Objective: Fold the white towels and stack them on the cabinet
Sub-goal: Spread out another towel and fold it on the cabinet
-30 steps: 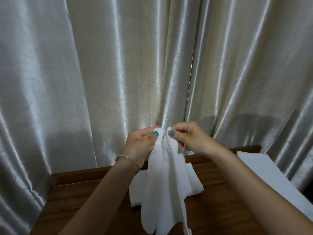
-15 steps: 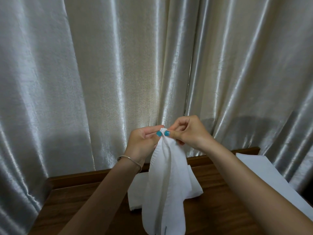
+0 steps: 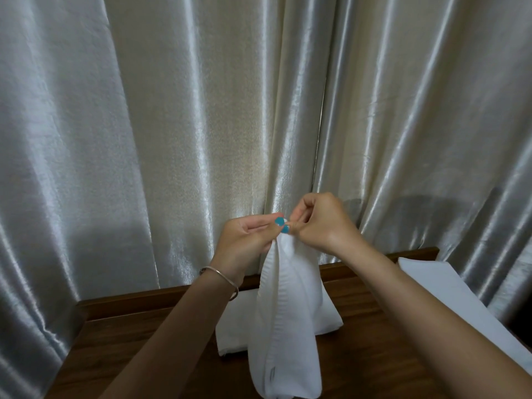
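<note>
Just below the centre of the frame, my left hand (image 3: 244,240) and my right hand (image 3: 322,223) meet thumb to thumb, each pinching the top edge of a white towel (image 3: 285,321). The towel hangs down from my fingertips in a long doubled drape towards the bottom edge of the frame, in front of the wooden counter (image 3: 121,347). Behind it, a folded towel (image 3: 236,326) lies flat on the counter. Another white folded piece (image 3: 449,289) rests at the right edge, partly out of view. Shiny pale curtains (image 3: 144,125) fill the upper frame.

I judge this to be the matching of corners for a lengthwise fold. Next the towel needs laying down or halving again, with the edges kept aligned, before it goes on the stack.

Compared with a second ago, my hands have closed together; the gap between my thumbs is gone, and the drape hangs narrower.
</note>
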### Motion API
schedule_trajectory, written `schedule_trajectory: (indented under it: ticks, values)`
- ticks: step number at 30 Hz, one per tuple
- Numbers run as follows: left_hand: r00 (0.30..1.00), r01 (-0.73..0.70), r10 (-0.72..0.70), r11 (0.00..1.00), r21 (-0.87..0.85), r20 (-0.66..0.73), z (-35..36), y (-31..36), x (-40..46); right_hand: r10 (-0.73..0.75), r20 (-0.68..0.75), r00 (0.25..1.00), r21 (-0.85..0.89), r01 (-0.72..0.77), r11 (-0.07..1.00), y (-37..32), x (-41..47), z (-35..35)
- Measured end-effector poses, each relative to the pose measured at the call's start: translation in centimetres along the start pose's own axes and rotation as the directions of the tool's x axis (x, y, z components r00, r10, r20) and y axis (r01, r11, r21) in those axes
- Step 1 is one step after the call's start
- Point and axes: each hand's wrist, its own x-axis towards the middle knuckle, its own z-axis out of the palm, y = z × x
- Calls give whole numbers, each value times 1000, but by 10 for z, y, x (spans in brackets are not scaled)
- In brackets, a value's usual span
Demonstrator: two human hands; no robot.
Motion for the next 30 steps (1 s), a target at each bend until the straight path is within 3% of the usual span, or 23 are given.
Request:
schedule_trajectory:
  ticks: [6, 11, 13, 17, 22, 25, 27, 30]
  values:
    - [998, 44, -42, 999, 29, -51, -5, -1, 6, -6, 13, 1000, -2, 6, 1000, 1, -3, 7]
    - [991, -29, 41, 995, 95, -125, -17, 7, 12, 16, 216, 976, 133, -45, 990, 9, -8, 14]
    - [983, -96, 115, 987, 133, -143, -25, 14, 14, 17, 346, 938, 89, -51, 995, 18, -12, 14]
    - [941, -203, 240, 964, 171, -239, -45, 32, 24, 76, 629, 774, 1, -99, 995, 40, -23, 13]
    - [887, -291, 350, 930, 225, -300, -68, 45, 37, 273, 696, 665, -236, -148, 961, 70, -23, 7]
    - [865, -311, 382, 917, 250, -325, -77, 47, 43, 298, 722, 624, -261, -153, 953, 72, -19, -5]
    - [845, -315, 399, 909, 273, -355, -83, 47, 47, 263, 725, 637, -227, -140, 964, 72, -17, -9]
    - [801, -335, 436, 894, 298, -410, -89, 49, 55, 223, 643, 732, -226, -97, 969, 77, -16, -10]
